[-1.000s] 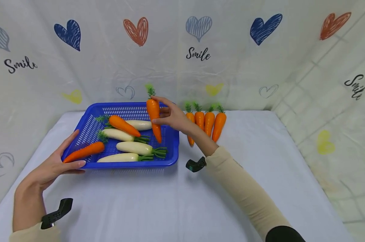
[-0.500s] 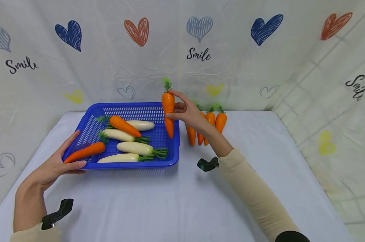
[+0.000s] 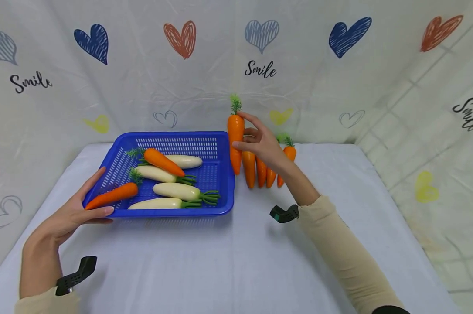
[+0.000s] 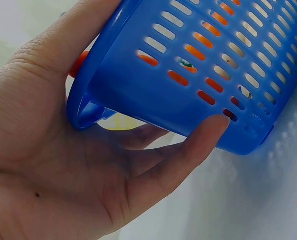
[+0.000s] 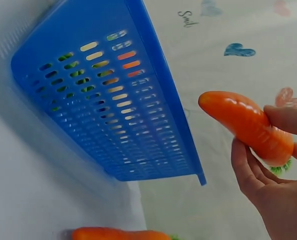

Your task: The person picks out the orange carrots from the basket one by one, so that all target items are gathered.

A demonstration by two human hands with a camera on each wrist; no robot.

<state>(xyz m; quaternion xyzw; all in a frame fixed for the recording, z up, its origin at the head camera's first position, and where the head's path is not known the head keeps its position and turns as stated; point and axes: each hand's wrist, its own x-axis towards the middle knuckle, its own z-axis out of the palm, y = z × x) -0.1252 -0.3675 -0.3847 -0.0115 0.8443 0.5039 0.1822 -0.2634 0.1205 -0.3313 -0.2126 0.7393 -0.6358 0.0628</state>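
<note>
My right hand [image 3: 265, 141] pinches an orange carrot [image 3: 236, 131] with a leafy green top between thumb and fingers. The carrot hangs tip down at the right rim of the blue plastic basket [image 3: 173, 213]; the right wrist view shows it [image 5: 243, 120] outside the basket wall. My left hand [image 3: 69, 213] holds the basket's front left corner, and in the left wrist view its fingertip presses the slotted wall [image 4: 188, 95]. Inside lie two carrots, one at the front left [image 3: 116, 195] and one farther back [image 3: 163, 162], with several white radishes [image 3: 177, 190].
To the right of the basket, several carrots [image 3: 249, 170] lie in a row on the white tablecloth [image 3: 181, 261], partly hidden behind my right hand. A pale sheet printed with hearts [image 3: 261, 35] hangs behind the table.
My right hand has carried the carrot rightward, from above the basket's right part to its right rim, next to the row of carrots. My left hand stays at the basket's corner.
</note>
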